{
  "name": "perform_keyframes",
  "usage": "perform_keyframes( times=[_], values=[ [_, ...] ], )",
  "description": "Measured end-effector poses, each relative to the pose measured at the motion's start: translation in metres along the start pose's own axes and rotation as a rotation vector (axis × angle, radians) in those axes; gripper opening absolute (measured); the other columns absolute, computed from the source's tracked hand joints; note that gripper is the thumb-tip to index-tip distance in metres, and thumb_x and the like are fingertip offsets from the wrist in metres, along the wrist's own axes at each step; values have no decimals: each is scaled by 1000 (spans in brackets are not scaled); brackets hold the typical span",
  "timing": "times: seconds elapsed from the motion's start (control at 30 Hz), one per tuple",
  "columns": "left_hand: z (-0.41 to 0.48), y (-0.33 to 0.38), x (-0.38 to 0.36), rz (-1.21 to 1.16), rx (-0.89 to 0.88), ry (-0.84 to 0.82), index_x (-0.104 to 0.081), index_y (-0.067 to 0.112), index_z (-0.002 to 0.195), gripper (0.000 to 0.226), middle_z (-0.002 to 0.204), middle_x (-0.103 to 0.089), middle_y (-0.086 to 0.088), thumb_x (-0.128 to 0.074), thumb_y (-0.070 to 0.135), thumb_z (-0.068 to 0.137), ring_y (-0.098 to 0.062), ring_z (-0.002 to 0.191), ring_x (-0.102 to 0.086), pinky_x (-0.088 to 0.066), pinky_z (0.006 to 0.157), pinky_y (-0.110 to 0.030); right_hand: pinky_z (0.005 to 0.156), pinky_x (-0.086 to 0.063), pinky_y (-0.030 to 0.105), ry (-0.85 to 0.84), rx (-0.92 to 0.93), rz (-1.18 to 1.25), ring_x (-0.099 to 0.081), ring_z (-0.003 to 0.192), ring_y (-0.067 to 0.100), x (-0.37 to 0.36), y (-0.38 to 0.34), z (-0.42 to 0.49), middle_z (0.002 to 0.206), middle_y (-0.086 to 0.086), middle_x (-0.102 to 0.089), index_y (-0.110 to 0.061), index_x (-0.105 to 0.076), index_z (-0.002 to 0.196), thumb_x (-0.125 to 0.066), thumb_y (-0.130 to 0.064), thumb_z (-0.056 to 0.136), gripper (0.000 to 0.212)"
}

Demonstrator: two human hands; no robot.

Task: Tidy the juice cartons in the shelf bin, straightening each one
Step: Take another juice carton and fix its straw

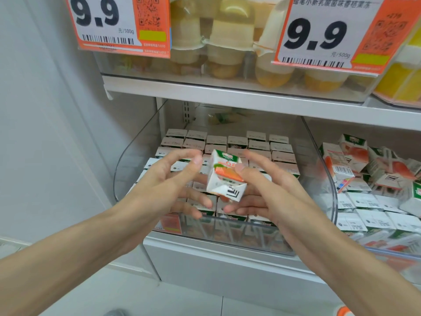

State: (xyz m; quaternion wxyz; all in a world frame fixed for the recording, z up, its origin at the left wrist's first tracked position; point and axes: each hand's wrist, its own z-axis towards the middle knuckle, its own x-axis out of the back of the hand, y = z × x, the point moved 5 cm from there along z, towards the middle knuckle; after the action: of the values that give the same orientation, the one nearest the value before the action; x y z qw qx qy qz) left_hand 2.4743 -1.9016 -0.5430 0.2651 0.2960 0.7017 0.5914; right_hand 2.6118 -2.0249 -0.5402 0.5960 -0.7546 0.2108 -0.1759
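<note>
Held carton: one small juice carton (225,176), white with a green top band and an orange picture, was tilted in the air above the front half of the bin, one lower corner pointing at the camera.
Right hand: the right hand (273,192) gripped the held carton, its thumb (239,168) pressed on the printed face and its fingers curled underneath.
Left hand: the left hand (168,185) was just beside the held carton's left side, fingers spread and relaxed; blur hid whether it touched the carton.
Bin: a clear plastic bin (118,174) with rounded corners sat on the lower shelf, its front wall below both hands.
Bin contents: rows of cartons (259,144) stood upright and close together, tops showing, filling the bin from back to front.
Neighbouring bin: a second clear bin (332,192) to the right held jumbled cartons (376,179), several lying tilted on top of the others.
Upper shelf: a white shelf (227,94) carried a clear tray of yellow jelly cups (225,42).
Price tags: two orange-bordered tags reading 9.9 hung on the tray's front, one left (107,21), one right (325,35).
</note>
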Motion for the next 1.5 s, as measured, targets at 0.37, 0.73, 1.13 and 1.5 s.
perform_keyframes(
  times=[0.37,0.73,1.13,1.5],
  values=[
    [-1,6,-3,279,-273,-130,-68,41,133,52,110,-70,-14,-75,9,92,-23,82,-77,-60,62,-28,83,-58,40,-11,7,135,-71,66,27,5,-2,3,80,23,-76,-24,-76,123,-44,-2,98,47],
    [5,5,9,356,-371,22,-78,28,119,49,117,-71,-5,-86,32,71,-20,83,-70,-59,63,-25,82,-62,35,-34,251,-241,-77,83,26,4,5,7,86,7,-81,-38,-69,121,-76,-11,95,38],
    [4,11,5,390,-449,-51,-69,29,135,50,127,-73,19,-78,28,86,-12,122,-68,-57,99,-27,92,-51,9,-5,400,-272,-68,112,-4,6,-4,2,116,-26,-75,-38,-74,121,-75,-18,95,33],
    [2,9,5,301,-388,-13,-52,41,144,66,112,-79,4,-76,36,83,-18,97,-79,-61,96,-38,81,-59,17,15,256,-199,-73,104,3,5,2,5,108,-15,-78,-33,-75,117,-62,-50,94,31]
  ],
)
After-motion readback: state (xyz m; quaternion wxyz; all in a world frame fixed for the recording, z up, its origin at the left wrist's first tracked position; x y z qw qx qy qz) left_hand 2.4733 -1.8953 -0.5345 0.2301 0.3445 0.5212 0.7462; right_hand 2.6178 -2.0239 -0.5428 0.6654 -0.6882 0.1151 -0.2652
